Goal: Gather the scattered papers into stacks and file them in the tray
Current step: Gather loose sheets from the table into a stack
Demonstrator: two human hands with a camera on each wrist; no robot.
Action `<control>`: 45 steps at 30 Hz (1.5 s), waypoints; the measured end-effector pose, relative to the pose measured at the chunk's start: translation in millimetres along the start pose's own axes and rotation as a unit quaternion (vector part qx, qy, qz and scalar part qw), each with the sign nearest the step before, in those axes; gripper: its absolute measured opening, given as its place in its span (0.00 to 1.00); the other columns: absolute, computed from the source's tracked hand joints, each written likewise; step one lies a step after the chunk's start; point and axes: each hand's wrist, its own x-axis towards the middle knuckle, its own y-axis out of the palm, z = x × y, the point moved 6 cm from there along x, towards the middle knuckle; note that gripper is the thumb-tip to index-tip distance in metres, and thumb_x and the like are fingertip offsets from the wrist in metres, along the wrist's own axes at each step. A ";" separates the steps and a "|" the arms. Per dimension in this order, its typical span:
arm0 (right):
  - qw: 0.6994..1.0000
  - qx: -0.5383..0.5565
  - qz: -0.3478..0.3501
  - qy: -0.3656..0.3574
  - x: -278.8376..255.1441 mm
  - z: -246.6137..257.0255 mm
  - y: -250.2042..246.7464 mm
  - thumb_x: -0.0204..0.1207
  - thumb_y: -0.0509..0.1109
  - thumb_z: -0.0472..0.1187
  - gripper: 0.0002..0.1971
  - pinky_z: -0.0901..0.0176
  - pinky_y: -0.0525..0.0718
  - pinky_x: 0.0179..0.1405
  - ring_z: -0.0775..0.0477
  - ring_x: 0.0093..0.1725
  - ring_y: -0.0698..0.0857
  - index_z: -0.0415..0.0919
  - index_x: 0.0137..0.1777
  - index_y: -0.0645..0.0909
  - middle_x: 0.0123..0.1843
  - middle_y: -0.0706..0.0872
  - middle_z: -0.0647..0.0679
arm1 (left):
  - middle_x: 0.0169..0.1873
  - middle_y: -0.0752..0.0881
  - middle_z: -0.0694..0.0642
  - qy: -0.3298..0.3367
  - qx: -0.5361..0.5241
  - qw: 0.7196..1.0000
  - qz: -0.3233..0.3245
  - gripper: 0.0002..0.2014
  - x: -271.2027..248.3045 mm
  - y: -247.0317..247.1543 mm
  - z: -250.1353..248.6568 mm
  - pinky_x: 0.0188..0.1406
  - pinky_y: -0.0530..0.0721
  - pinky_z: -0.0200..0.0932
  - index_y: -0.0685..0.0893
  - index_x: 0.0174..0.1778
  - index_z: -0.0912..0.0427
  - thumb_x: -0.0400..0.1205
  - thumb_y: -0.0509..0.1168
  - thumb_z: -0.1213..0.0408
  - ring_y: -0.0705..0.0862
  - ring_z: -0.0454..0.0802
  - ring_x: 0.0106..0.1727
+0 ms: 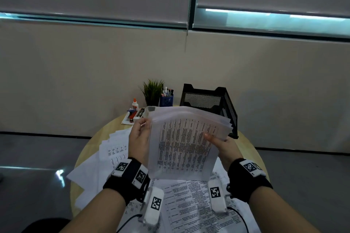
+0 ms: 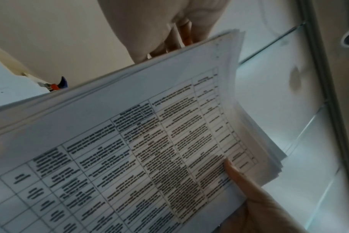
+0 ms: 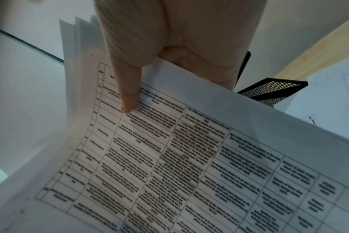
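Both hands clamp paper stack (image 1: 186, 142), L hand (image 1: 139, 141), R hand (image 1: 222, 144), tray (image 1: 210, 100) whole in head view only

Black wristbands (image 1: 130, 179), white tagged camera pods (image 1: 154, 204), black cables (image 1: 240, 215).

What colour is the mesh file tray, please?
Black; the mesh tray shows best in the head view.

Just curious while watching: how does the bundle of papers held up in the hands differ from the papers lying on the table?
The held stack is lifted and tilted, gripped by the left hand and right hand; the loose sheets lie flat on the round table. The stack is roughly gathered, its edges still fanned; the loose sheets are scattered and overlapping. Both are white pages with printed tables.
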 end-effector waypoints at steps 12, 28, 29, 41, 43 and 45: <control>1.000 -0.005 -0.002 0.011 3.5 -0.7 2.6 0.42 0.88 0.59 0.41 0.35 0.80 0.66 0.38 0.56 0.89 0.35 0.55 0.88 0.53 0.91 0.40 | 0.54 0.85 0.48 -0.009 -0.067 0.997 0.037 0.58 -10.3 -3.5 26.1 0.47 0.85 0.35 0.73 0.69 0.55 0.48 0.65 0.19 0.85 0.38 0.55; 0.998 -0.012 -0.033 -0.045 -15.7 23.8 13.3 0.76 0.72 0.36 0.08 0.46 0.86 0.54 0.43 0.51 0.90 0.37 0.53 0.86 0.50 0.92 0.43 | 0.46 0.87 0.54 -0.060 0.001 0.998 0.006 0.09 -13.5 -5.1 23.8 0.34 0.83 0.35 0.78 0.54 0.63 0.84 0.63 0.61 0.87 0.46 0.44; 0.998 -0.024 -0.039 -0.038 -18.1 18.1 12.4 0.75 0.73 0.37 0.08 0.44 0.86 0.56 0.42 0.51 0.90 0.38 0.52 0.87 0.50 0.92 0.43 | 0.47 0.87 0.54 -0.070 0.008 0.997 0.009 0.10 -19.8 -6.6 30.4 0.33 0.82 0.34 0.78 0.56 0.63 0.83 0.63 0.60 0.87 0.46 0.45; 0.994 -0.048 -0.073 -0.062 -19.2 44.1 15.5 0.60 0.66 0.76 0.41 0.43 0.83 0.52 0.33 0.44 0.88 0.35 0.48 0.88 0.45 0.89 0.31 | 0.56 0.87 0.50 -0.099 0.016 0.994 0.051 0.16 -32.1 -6.4 46.1 0.44 0.80 0.35 0.79 0.65 0.56 0.84 0.60 0.54 0.85 0.41 0.55; 0.991 -0.053 -0.107 -0.056 -16.5 46.4 11.6 0.71 0.64 0.66 0.31 0.50 0.80 0.42 0.40 0.33 0.83 0.33 0.36 0.83 0.32 0.84 0.38 | 0.56 0.87 0.50 -0.113 0.000 0.992 0.050 0.17 -31.6 -7.7 47.5 0.47 0.81 0.39 0.80 0.65 0.55 0.83 0.62 0.54 0.85 0.44 0.56; 0.989 -0.054 -0.128 -0.055 -14.3 45.4 7.3 0.80 0.62 0.52 0.22 0.56 0.73 0.34 0.47 0.27 0.75 0.36 0.32 0.76 0.25 0.76 0.46 | 0.54 0.88 0.52 -0.115 -0.002 0.992 0.051 0.16 -29.1 -9.0 46.5 0.49 0.83 0.42 0.81 0.63 0.56 0.82 0.63 0.55 0.86 0.49 0.57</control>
